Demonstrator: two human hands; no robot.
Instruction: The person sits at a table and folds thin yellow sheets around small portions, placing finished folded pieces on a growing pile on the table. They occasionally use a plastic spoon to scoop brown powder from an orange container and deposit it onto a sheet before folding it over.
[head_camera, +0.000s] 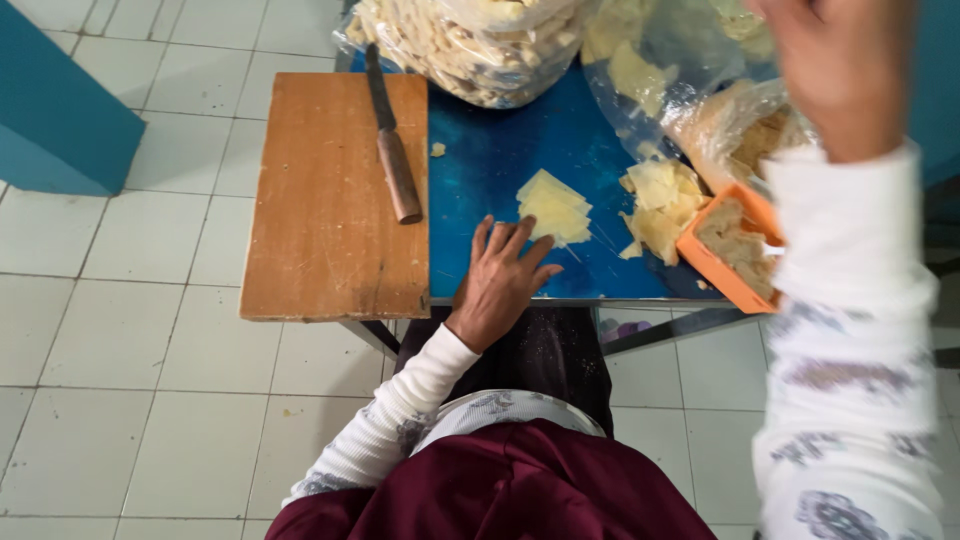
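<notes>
Clear plastic bag (480, 45), bulging, lying at 12 o'clock on the blue table (490, 160), showing pale yellowish pieces packed inside.
Second clear bag (690, 80), slacker and crumpled, lying at 1 o'clock, showing flat pale sheets through the film and touching the first bag.
Orange rectangular container (735, 250), sitting at 3 o'clock on the table edge, holding a crumbly beige filling; partly hiding behind the right sleeve (850, 330).
Loose pile of pale square sheets (660, 205), lying just beside the orange container, toward 9 o'clock of it.
Small stack of pale square sheets (553, 208), lying near the table's middle, fanned slightly.
Wooden cutting board (320, 200), resting at 9 o'clock of the blue table, overhanging the white tiled floor (120, 330).
Knife with wooden handle (390, 140), lying on the board's right edge, blade pointing to 12 o'clock.
Left hand (500, 280), lying palm down on the table, fingers spread apart and extended, fingertips pointing toward 1 o'clock and reaching the stack's lower-left corner, gripping nothing.
Right hand (845, 65), being raised close to the camera at 2 o'clock, blurred, back turned to the lens; finger state impossible to tell.
</notes>
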